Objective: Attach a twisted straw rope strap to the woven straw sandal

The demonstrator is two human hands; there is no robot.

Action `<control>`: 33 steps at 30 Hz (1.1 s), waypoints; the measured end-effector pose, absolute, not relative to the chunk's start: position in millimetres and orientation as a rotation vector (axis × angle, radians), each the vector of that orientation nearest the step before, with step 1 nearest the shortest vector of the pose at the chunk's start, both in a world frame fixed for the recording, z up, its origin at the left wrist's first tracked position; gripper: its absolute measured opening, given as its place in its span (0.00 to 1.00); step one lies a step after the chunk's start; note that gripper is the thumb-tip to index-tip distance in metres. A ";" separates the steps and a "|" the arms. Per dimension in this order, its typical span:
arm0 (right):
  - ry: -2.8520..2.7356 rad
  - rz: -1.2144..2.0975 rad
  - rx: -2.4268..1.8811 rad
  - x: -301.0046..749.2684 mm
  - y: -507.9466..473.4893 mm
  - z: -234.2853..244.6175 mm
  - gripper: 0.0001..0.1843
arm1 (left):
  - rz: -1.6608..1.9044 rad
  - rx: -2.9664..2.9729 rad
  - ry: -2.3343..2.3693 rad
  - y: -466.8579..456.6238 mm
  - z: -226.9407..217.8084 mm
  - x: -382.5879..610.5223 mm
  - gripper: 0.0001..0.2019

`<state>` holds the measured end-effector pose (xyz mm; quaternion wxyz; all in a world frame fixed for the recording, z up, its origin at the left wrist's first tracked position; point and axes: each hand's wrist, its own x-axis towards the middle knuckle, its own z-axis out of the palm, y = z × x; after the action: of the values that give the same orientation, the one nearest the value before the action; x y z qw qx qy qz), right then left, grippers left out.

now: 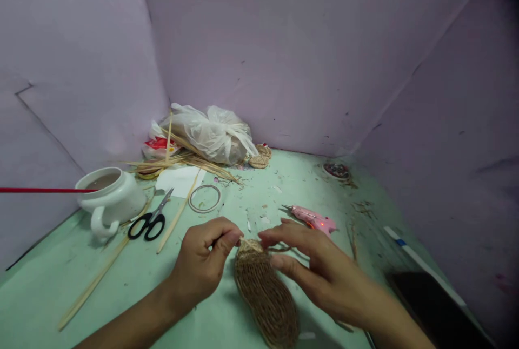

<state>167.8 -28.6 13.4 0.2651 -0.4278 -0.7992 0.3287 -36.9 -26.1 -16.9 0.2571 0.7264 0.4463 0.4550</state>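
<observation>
A brown oval piece (265, 295) made of coiled cord, shaped like a small shoe sole, has a paler woven straw band across its far end. My left hand (208, 254) is closed, thumb and index finger pinching a thin pale straw strip (242, 241) at that band's left edge. On the other side my right hand (312, 265) has its fingers apart, the index fingertip touching the band and the thumb by the piece's right edge. A loose brown cord (281, 249) runs out under the right fingers. Just beyond that hand lies a pink glue gun (312, 218) with a lit red light.
Black-handled scissors (152, 222), a tape ring (205, 199) and long straw strips (95, 279) lie left. A white pot (111, 198) holds liquid and a red stick (44, 190). Behind sit a tied plastic bag (214, 133) and a small dish (336, 170). A dark flat object (430, 306) lies right.
</observation>
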 end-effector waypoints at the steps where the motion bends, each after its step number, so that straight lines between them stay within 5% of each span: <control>1: -2.158 0.909 -1.132 163.2 -30.2 14.5 0.13 | 1.228 1.991 1.179 -28.2 -16.4 -35.5 0.11; 8: -2.279 1.033 -1.135 148.4 -28.0 14.3 0.10 | 1.288 1.931 1.234 -31.7 -14.4 -40.1 0.10; 16: -2.128 1.084 -1.189 190.2 -7.5 18.4 0.13 | 1.671 0.975 1.438 3.0 0.9 -66.2 0.13; 25: -1.305 0.878 -1.178 189.4 -10.8 18.5 0.12 | 1.044 0.922 1.446 7.0 -6.7 -54.0 0.14; 33: -0.969 1.378 -0.952 187.9 -3.4 18.8 0.13 | 0.890 1.000 1.445 13.5 -25.8 -51.8 0.15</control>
<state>187.9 -3.4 18.8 0.5671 -0.4053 -0.4125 0.5864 -51.8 13.5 -25.8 0.5531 0.4229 0.6111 0.3766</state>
